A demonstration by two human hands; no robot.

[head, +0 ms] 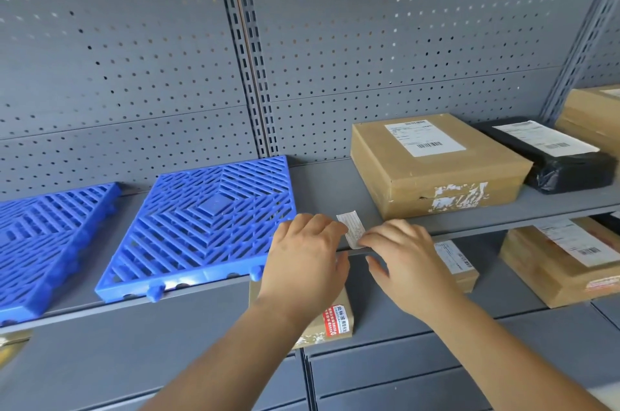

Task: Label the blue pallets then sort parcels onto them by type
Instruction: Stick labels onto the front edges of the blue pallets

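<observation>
Left hand [305,253] and right hand [402,259] pinch the label [350,230], fingers [332,226] closed on it; blue pallet [201,222] just left, beside the left hand.

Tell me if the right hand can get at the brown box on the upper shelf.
Probably yes: the box sits just beyond the right hand with bare shelf between, though that hand pinches the label.

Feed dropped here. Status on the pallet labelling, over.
Left hand and right hand pinching white label beside right blue pallet. Neither it nor left blue pallet holds parcels. Cardboard box, black parcel sit clear, further right.
</observation>
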